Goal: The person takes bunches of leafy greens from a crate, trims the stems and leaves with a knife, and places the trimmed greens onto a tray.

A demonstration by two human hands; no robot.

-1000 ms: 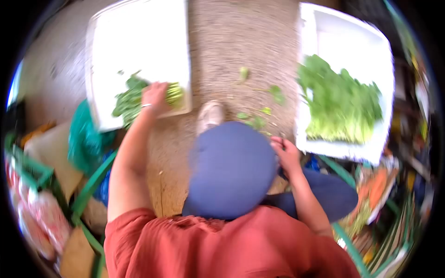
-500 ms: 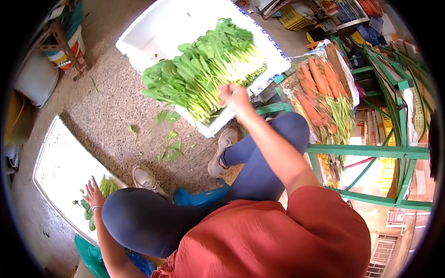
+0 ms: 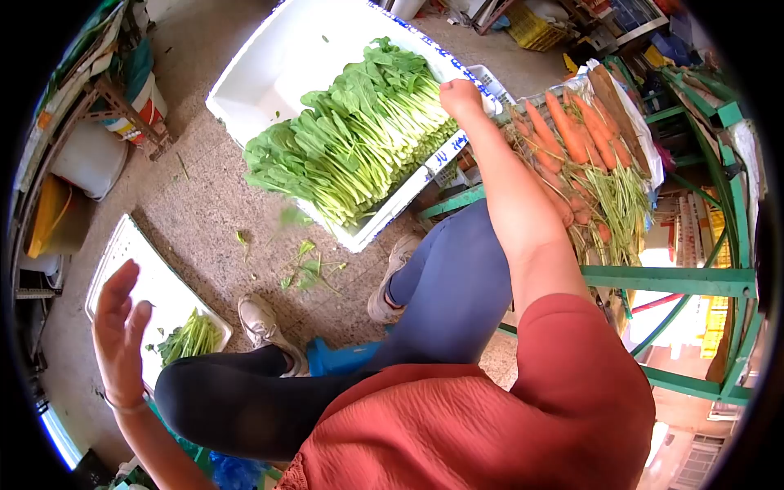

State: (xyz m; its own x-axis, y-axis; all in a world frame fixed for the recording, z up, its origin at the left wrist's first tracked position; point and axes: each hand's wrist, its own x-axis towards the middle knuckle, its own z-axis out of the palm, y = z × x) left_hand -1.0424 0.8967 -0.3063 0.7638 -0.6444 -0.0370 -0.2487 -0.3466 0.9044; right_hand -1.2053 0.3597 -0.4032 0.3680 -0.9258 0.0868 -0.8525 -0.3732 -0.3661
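Note:
My right hand [image 3: 463,99] is closed around the upper right rim of a white foam box [image 3: 265,61]. Leafy greens [image 3: 351,131] with pale stems lie in a thick row inside that box, their stem ends towards my hand. On the left, my left hand [image 3: 120,331] is raised with its fingers apart, holding nothing. Below it is a shallow white tray [image 3: 151,269], where a small bunch of greens [image 3: 192,339] lies near the edge by my knee.
Loose leaves [image 3: 309,268] are scattered on the speckled floor between box and tray. Carrots [image 3: 572,135] with green tops lie on a green metal stand [image 3: 678,280] at the right. Buckets [image 3: 94,155] stand at the far left. Something blue [image 3: 339,358] lies beneath my legs.
My right hand has moved from the stems near the box's lower corner up to its right rim and closed there. My left hand has lifted off the tray's edge.

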